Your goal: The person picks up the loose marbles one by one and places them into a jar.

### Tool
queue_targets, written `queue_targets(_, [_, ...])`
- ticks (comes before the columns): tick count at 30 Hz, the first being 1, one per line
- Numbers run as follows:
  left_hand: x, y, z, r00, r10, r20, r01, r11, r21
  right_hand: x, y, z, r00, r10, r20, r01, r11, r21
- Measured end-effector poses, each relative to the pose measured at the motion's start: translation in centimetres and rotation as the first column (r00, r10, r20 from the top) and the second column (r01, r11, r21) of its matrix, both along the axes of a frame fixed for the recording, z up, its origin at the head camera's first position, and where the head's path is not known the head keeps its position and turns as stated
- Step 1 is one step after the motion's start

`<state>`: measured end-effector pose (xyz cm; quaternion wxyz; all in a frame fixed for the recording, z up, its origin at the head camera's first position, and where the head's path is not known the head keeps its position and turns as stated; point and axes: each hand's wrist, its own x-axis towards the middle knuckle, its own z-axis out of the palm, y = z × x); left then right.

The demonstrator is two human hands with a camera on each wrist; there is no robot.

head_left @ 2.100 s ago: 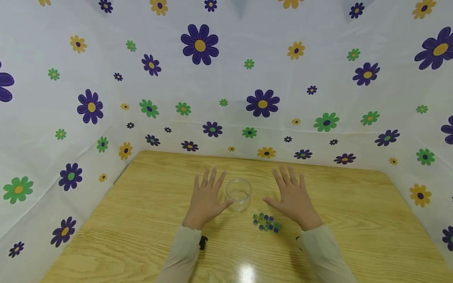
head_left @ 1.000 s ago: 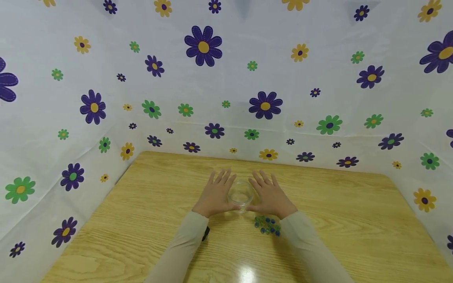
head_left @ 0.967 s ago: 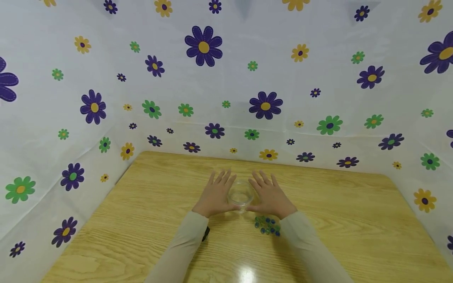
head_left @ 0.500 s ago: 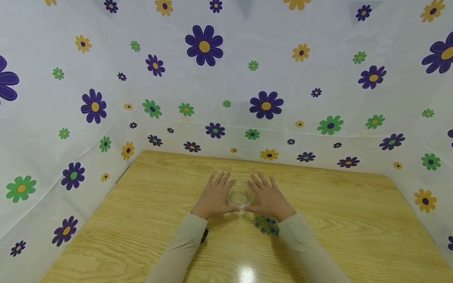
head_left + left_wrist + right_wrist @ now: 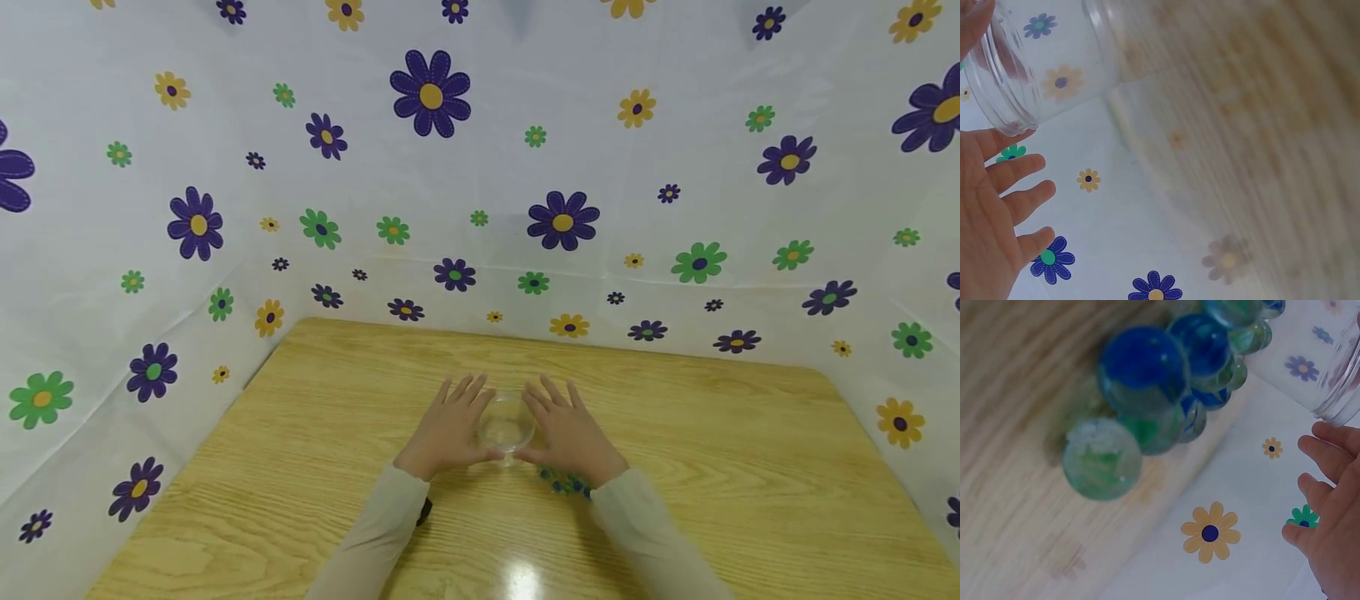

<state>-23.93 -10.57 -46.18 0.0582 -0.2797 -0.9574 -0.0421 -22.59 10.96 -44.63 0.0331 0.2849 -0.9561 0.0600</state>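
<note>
Glass marbles [image 5: 1154, 387] lie outside the clear jar [image 5: 507, 433], near it.

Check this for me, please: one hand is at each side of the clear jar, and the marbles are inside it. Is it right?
Not entirely: the marbles are not inside the clear jar; they lie outside it on the wooden table, as the right wrist view shows. The left hand and right hand are indeed at its two sides.

Glossy glass marbles [image 5: 1143, 372], smooth see-through jar [image 5: 507, 430]
The jar could be glass or plastic; the table [image 5: 720, 467] has shiny wood grain, the backdrop [image 5: 480, 167] lightly creased sheeting, the sleeves [image 5: 378, 533] matt cloth.
</note>
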Motion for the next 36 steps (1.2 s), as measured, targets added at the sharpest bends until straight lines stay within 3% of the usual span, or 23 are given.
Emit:
queue_targets(11, [2.1, -0.8, 1.1, 0.999, -0.005, 0.037, 0.006, 1.0, -0.014, 1.6, -0.7, -0.5, 0.999, 0.021, -0.027, -0.021, 1.0, -0.015])
queue_targets(27, [4.3, -1.3, 1.3, 0.999, -0.007, 0.039, 0.005, 0.999, 0.051, 3.8, -1.0, -0.1, 0.997, 0.063, -0.044, -0.064, 0.997, -0.031])
queue_targets(36, [4.3, -0.7, 0.5, 0.998, 0.005, 0.059, -0.007, 0.999, 0.044, 4.1, -0.8, -0.1, 0.997, 0.056, -0.052, -0.058, 0.998, -0.039])
